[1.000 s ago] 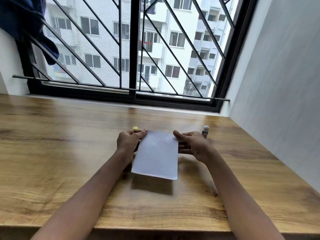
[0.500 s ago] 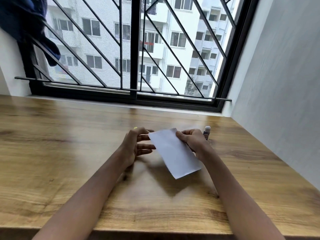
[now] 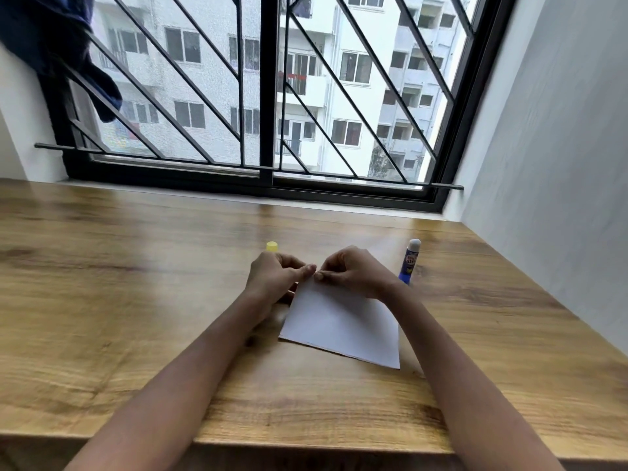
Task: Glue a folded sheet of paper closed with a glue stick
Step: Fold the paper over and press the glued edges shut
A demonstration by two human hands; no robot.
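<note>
A folded white sheet of paper [image 3: 339, 322] lies on the wooden table [image 3: 136, 300], turned at an angle, its near corner pointing to the lower right. My left hand [image 3: 275, 278] and my right hand [image 3: 353, 271] meet at the paper's far corner, and the fingertips of both pinch that corner. An open glue stick [image 3: 410, 263] with a blue label and a white tip stands upright just right of my right hand. Its yellow cap [image 3: 272, 246] sits on the table behind my left hand.
A black barred window [image 3: 268, 96] runs along the far edge of the table. A grey wall [image 3: 560, 164] bounds the right side. Dark blue cloth [image 3: 61, 52] hangs at the upper left. The table's near edge is just below my forearms.
The paper, held up by both hands a second ago, was swung right by my right hand alone. Now it lies on the table and both hands pinch its far corner.
</note>
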